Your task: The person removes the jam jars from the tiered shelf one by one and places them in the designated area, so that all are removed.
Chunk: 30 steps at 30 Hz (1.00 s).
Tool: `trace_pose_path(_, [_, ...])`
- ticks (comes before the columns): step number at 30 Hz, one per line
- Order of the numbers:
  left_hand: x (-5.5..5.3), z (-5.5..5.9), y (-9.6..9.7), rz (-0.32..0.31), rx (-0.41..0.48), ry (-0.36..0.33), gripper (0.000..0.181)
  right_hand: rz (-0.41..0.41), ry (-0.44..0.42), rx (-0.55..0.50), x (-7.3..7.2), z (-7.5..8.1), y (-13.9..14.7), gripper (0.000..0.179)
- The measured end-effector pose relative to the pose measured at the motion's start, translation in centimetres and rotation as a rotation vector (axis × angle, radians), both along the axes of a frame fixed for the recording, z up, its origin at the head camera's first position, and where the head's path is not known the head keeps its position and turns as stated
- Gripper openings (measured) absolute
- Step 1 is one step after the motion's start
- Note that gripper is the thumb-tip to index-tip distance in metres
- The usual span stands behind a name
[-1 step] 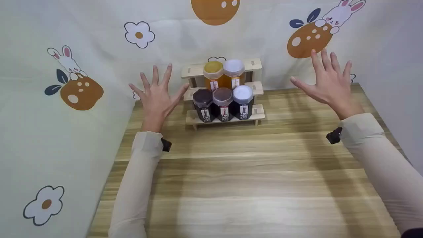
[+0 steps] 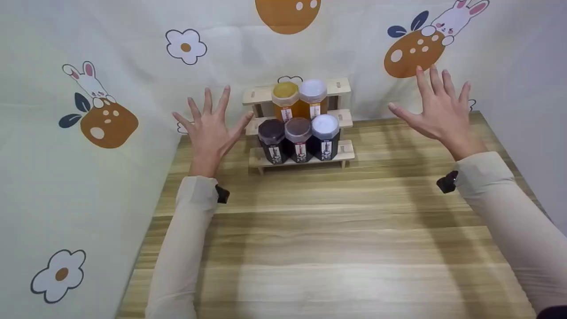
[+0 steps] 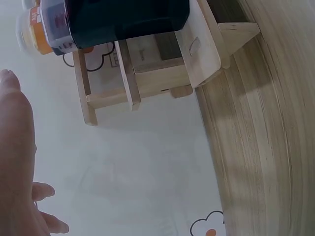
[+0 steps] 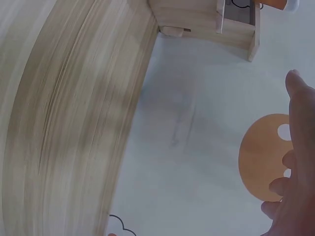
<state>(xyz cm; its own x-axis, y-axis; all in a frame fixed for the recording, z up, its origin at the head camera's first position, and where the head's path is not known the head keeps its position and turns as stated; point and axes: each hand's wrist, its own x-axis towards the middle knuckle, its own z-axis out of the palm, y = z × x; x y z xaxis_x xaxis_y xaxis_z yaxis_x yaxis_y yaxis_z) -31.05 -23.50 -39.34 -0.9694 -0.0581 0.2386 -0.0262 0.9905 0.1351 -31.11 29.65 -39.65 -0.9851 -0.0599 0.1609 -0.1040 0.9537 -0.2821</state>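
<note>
Fingers spread wide, my left hand (image 2: 211,133) is held up just left of a stepped wooden rack (image 2: 258,156), holding nothing. My right hand (image 2: 445,113), also spread and bare, hovers farther off to the rack's right. On the rack's lowest step stand three dark jars: one with a dark lid (image 2: 271,131), one with a brownish lid (image 2: 298,129) and one with a white lid (image 2: 325,126). Behind them are two amber jars, one with a yellow lid (image 2: 285,91) and one with a white lid (image 2: 313,90). The left wrist view shows a dark jar (image 3: 128,19) close up on the rack.
The rack stands on a wood-grain table (image 2: 310,212) against its back edge. Pale cloth (image 2: 234,48) printed with rabbits, oranges and flowers hangs behind and along the left side. A plain pale wall (image 2: 531,97) borders the right. Small black devices sit at both cuffs.
</note>
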Motion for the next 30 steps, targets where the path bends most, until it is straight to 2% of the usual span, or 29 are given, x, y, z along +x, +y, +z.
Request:
trace_pose_path(10, [-0.4, -0.5, 0.7, -0.007, 0.0, -0.006, 0.1, 0.009, 0.005, 0.012, -0.2, -0.5, -0.3, 0.112])
trace_pose_path(15, [-0.2, -0.8, 0.9, -0.026, 0.026, 0.031, 0.095, 0.018, 0.059, -0.018, -0.1, -0.7, -0.4, 0.111])
trace_pose_path(18, [0.0, -1.2, 1.0, -0.051, 0.043, 0.112, 0.085, 0.024, 0.145, -0.073, 0.2, -0.9, -0.5, 0.106])
trace_pose_path(24, [0.7, -2.9, 0.8, -0.122, 0.107, 0.362, 0.062, 0.061, 0.332, -0.197, 1.1, -1.5, -0.9, 0.085])
trace_pose_path(27, [1.2, -4.0, 0.8, -0.142, 0.164, 0.433, 0.057, 0.084, 0.399, -0.234, 1.4, -2.1, -1.5, 0.078])
trace_pose_path(30, [1.7, -5.1, 0.9, -0.15, 0.222, 0.455, 0.054, 0.107, 0.433, -0.266, 1.8, -2.8, -2.3, 0.074])
